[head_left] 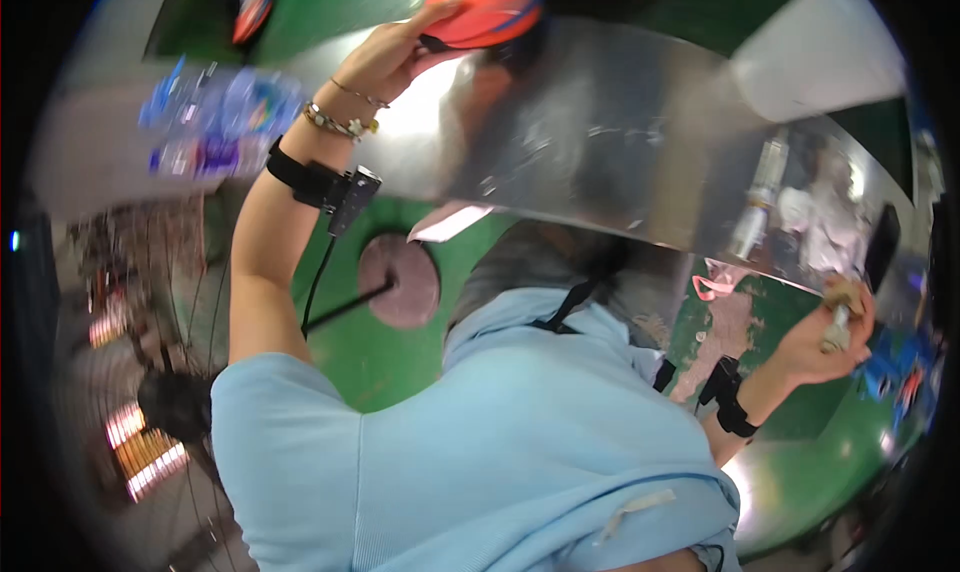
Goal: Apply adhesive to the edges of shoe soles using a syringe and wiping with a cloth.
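Note:
At the top of the head view, my left hand point(385, 60) grips the near edge of an orange-red shoe point(488, 12) with blue trim. The thumb lies on top of it, and the shoe is cut off by the frame's upper edge. Out at the right, my right hand point(815, 347) is closed around a small pale, yellowish-green piece point(838, 327) whose kind I cannot make out. A dark elongated thing point(881, 247) stands just beyond the right fingers; whether it joins the held piece is unclear. Under the shoe runs a shiny metal tabletop point(590, 122).
Clear plastic bottles point(235, 107) are at the left. A white container point(820, 52) stands far right, near a white tube point(762, 192) and crumpled clear plastic point(830, 217). Another orange-blue shoe point(256, 7) lies far left. Blue items point(895, 372) sit right; a round stand base point(398, 280) rests below.

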{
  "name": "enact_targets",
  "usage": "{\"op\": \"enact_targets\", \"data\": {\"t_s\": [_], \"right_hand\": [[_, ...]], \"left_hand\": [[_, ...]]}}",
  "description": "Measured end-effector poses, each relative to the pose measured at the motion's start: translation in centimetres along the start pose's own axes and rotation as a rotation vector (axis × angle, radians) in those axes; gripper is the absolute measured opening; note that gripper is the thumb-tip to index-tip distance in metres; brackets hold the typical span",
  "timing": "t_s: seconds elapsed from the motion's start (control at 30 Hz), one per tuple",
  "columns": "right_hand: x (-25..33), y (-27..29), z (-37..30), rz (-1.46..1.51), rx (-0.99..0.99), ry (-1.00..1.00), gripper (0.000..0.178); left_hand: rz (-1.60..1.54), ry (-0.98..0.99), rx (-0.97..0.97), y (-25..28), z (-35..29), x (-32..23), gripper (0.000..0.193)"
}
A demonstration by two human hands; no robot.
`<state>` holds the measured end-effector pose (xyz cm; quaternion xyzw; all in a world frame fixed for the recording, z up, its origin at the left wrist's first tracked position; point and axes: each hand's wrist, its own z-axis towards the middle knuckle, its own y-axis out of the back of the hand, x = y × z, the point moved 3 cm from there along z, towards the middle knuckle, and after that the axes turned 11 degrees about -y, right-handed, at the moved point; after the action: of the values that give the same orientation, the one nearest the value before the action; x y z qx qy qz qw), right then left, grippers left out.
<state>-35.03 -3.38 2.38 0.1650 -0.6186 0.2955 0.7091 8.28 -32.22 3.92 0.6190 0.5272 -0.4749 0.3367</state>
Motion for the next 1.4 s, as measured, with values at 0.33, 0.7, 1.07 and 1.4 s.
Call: {"op": "enact_targets", "data": {"t_s": [0.33, 0.7, 1.07, 1.4], "right_hand": [[-0.8, -1.4, 3.3, 0.126, 0.114, -0.035, 0.053], [0.1, 1.2, 1.3, 0.023, 0.003, 0.048, 0.051], [-1.7, -1.6, -1.1, 0.023, -0.072, 0.033, 0.044], [-1.7, -3.1, -1.0, -0.004, -0.116, -0.011, 0.046]], "left_hand": [[0.314, -0.024, -0.092, 6.2, -18.7, -1.7, 0.05], [0.405, 0.039, 0.146, 9.7, -10.3, -0.1, 0.057], [-0.249, -0.403, -0.44, 11.1, -8.1, 6.8, 0.036], [-0.001, -0.765, -0.077, 0.5, -4.4, -1.7, 0.027]]}}
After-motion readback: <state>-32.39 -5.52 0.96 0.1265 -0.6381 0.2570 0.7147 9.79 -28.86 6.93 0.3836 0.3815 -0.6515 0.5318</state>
